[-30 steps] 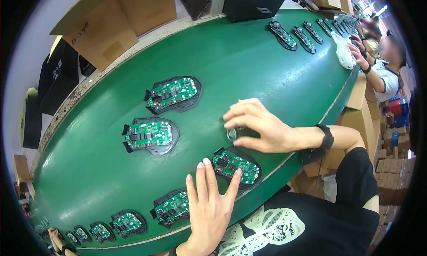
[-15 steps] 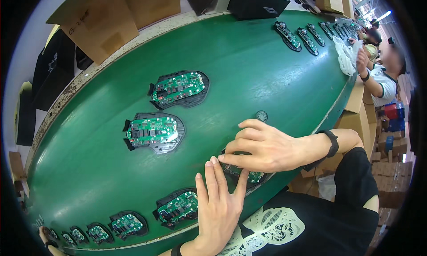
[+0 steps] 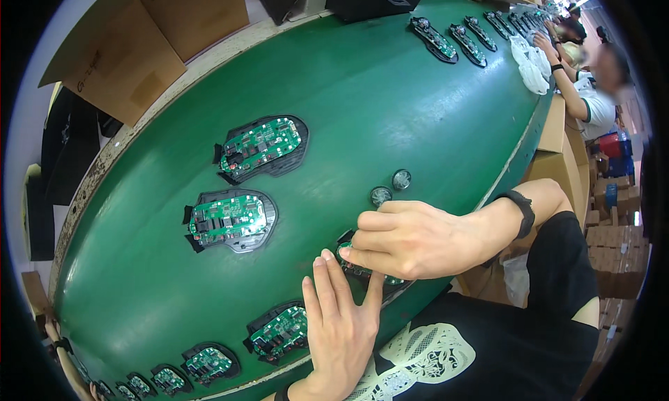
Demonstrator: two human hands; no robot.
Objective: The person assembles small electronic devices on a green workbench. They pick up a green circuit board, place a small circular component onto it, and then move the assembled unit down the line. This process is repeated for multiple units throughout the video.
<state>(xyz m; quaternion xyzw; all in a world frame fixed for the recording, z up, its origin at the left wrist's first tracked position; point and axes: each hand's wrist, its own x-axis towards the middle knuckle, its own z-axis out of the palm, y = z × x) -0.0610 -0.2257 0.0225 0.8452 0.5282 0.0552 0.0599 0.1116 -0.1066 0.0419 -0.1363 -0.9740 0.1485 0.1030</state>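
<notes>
Below both hands, at the near edge of the green table, lies a black plastic housing with a green circuit board (image 3: pixel 394 281), largely covered by them. My left hand (image 3: pixel 341 331) has its fingers stretched out, with the fingertips and thumb at the side of this housing. My right hand (image 3: pixel 414 242) is closed, finger and thumb pinched low over the board; whatever they hold is too small or hidden to name. Just beyond it sit two small round dark parts with clear tops, one nearer (image 3: pixel 380 195) and one farther (image 3: pixel 401 179).
Two similar housings with boards, one farther (image 3: pixel 265 147) and one nearer (image 3: pixel 230 218), lie mid-table. Several more line the near left edge (image 3: pixel 279 331) and far right (image 3: pixel 433 39). A white plastic bag (image 3: pixel 531 66) lies near a co-worker's hands. Cardboard boxes (image 3: pixel 132 59) stand beyond the table.
My right hand's fingers have curled in and drawn lower over the board. A second round part now shows beside the first. The whole view has shifted slightly.
</notes>
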